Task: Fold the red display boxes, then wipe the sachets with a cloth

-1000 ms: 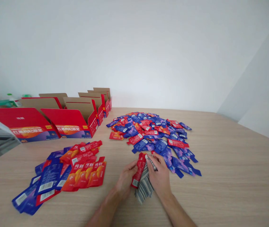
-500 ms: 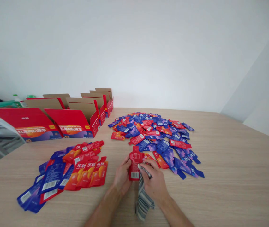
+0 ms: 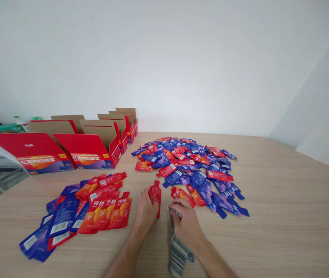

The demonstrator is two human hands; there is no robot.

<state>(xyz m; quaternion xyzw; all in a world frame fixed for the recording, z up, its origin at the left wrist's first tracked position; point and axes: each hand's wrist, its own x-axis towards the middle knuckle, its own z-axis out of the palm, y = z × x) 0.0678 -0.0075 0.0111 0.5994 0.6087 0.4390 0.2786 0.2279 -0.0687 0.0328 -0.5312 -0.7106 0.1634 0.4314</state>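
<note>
My left hand [image 3: 146, 210] is closed on a red sachet [image 3: 155, 194], held tilted above the table with its narrow spout end pointing away from me. To its right, my right hand [image 3: 186, 220] grips a striped grey cloth [image 3: 178, 253], which hangs down toward the table's front. Just beyond that hand lies a red and orange sachet [image 3: 182, 196] at the near edge of a big mixed heap of red and blue sachets [image 3: 178, 156]. Left of my left hand is a smaller pile, with red sachets [image 3: 103, 214] overlapping blue sachets [image 3: 64, 217].
Several open red cardboard boxes [image 3: 85, 148] stand in rows at the back left, flaps raised. Behind the wooden table [image 3: 277, 200] rises a white wall [image 3: 199, 69]. A side surface with a green-capped bottle [image 3: 19, 121] is at far left.
My left hand has moved left with the red sachet, away from the cloth, and the sachet has turned. My right hand keeps the cloth, now apart from the sachet.
</note>
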